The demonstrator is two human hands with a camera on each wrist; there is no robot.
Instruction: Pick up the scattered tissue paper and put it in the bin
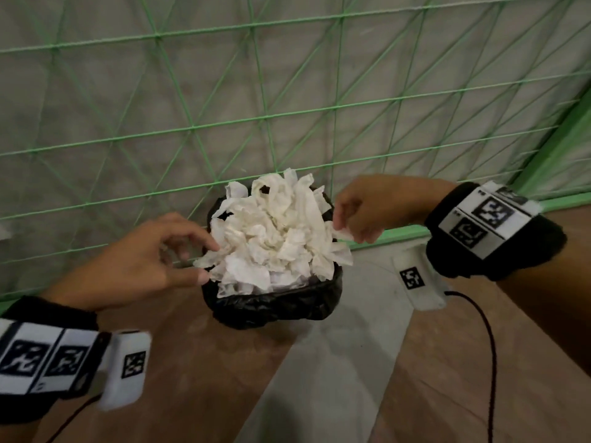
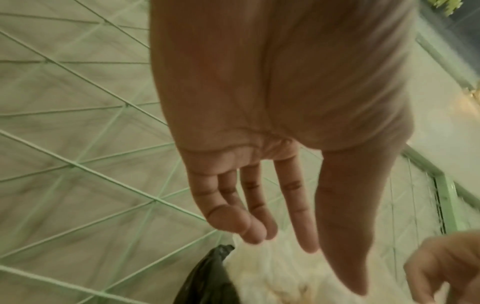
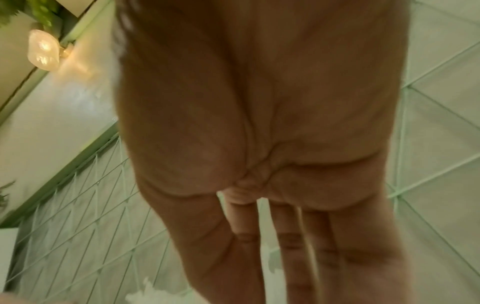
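Note:
A small bin lined with a black bag (image 1: 275, 306) stands on the floor against a netted wall. White crumpled tissue paper (image 1: 275, 231) is heaped well above its rim. My left hand (image 1: 211, 262) is at the pile's left side, its straight fingers and thumb touching loose tissue edges. The left wrist view shows those fingers (image 2: 306, 236) straight above the tissue (image 2: 272, 277) and the bag (image 2: 207, 277). My right hand (image 1: 343, 230) hangs over the pile's right edge and pinches a small tissue piece (image 1: 347, 235) between thumb and fingertips.
A green rope net (image 1: 287, 116) hangs over a grey wall right behind the bin. A green frame (image 1: 399, 235) runs along the floor at the right. The floor has brown (image 1: 192, 362) and grey (image 1: 319, 378) panels. Black cables trail from both wrist cameras.

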